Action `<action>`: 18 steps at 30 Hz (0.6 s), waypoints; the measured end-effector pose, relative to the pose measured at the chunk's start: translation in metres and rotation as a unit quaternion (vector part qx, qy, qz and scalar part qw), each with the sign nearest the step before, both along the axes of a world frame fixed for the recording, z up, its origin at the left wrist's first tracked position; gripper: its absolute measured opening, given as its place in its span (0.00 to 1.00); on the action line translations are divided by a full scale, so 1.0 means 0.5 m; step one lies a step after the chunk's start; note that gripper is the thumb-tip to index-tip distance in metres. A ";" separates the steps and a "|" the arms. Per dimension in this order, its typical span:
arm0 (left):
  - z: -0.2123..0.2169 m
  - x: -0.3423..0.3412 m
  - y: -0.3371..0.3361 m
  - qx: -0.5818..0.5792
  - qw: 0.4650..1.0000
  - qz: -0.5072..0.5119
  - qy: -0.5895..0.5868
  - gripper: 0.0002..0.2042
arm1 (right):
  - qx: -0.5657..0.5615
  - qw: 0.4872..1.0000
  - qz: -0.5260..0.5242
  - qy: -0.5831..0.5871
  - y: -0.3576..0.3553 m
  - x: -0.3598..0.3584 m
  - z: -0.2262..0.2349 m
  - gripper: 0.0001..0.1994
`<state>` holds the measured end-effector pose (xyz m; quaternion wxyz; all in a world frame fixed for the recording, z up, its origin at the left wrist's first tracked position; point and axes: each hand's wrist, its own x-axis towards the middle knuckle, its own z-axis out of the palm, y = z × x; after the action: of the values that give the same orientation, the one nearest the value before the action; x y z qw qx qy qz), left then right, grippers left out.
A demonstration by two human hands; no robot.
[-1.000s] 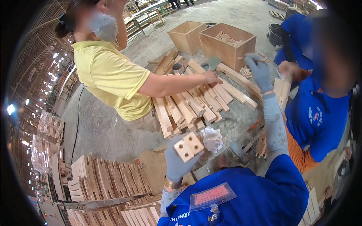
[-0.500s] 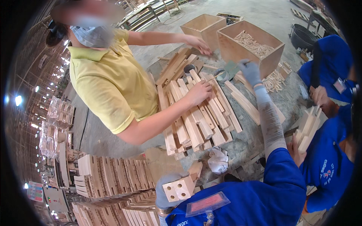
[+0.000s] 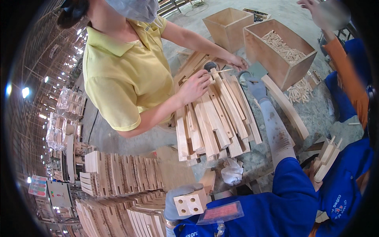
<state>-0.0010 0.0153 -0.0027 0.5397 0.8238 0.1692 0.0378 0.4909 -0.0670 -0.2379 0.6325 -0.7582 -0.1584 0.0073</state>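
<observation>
The left hand [image 3: 173, 202], in a grey glove, has its fingers closed around a wood block [image 3: 190, 204], which stays low before the blue shirt [image 3: 252, 213] with four holes facing the camera. The right hand [image 3: 258, 91] reaches forward to a cup [image 3: 242, 74], its fingers grasping a thin stick [image 3: 251, 81] there, beside the wood pile [image 3: 213, 130]; a white cloth [image 3: 232, 173] lies near the pile's closer end.

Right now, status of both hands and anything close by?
Left gray-gloved hand: gripping pale wood showing four round holes. Right gray-gloved hand: thin brown stick in grip, at round container. Close by: yellow-shirted coworker's bare hand.
</observation>
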 end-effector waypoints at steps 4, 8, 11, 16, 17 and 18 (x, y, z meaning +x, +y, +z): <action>-0.022 -0.007 0.007 -0.046 0.996 -0.016 -0.079 0.26 | 0.214 0.947 -0.020 0.239 0.002 -0.033 0.025 0.13; -0.022 -0.016 0.011 0.029 0.992 -0.041 -0.119 0.27 | 0.402 0.848 -0.053 0.341 -0.043 -0.061 0.052 0.16; -0.010 -0.028 -0.005 0.021 0.991 0.001 -0.132 0.28 | 0.536 0.776 -0.017 0.333 -0.072 -0.113 0.089 0.15; -0.036 -0.014 0.000 0.072 0.977 0.006 -0.199 0.28 | 0.562 0.778 0.141 0.242 -0.167 -0.323 0.278 0.09; -0.033 -0.014 -0.002 0.100 0.971 -0.005 -0.218 0.28 | 0.571 0.748 0.219 0.258 -0.188 -0.370 0.328 0.09; -0.034 -0.016 -0.002 0.127 0.963 -0.020 -0.237 0.29 | 0.563 0.754 0.214 0.262 -0.197 -0.431 0.380 0.09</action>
<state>-0.0089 0.0146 -0.0196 0.4556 0.8563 0.0137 0.2428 0.2752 -0.1653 -0.0477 0.9437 -0.1800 -0.1203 0.2503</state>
